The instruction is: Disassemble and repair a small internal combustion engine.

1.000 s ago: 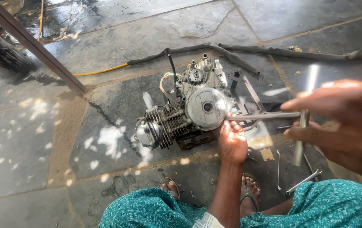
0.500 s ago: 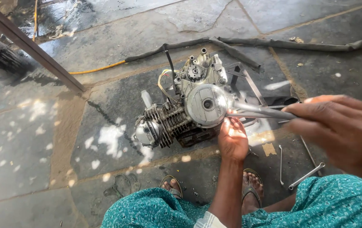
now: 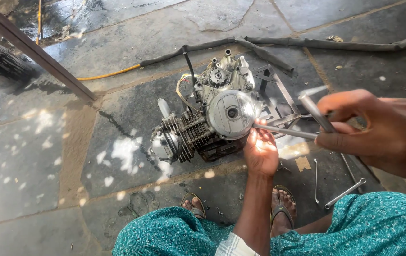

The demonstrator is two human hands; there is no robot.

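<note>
Since half a second ago the right hand [image 3: 378,130] has drawn back slightly, its fingers closed around a long bright steel T-handle wrench [image 3: 302,124] whose shaft now reaches the grey cast-metal motorcycle engine [image 3: 203,124] at its round smooth side cover [image 3: 232,114]. Beneath the shaft, the left hand [image 3: 261,150] rests against that cover's edge, fingers loosely curled, gripping nothing. Ribbed cooling fins line the cylinder. Two slim steel spanners [image 3: 340,187] lie on the dusty stone floor [image 3: 37,156].
</note>
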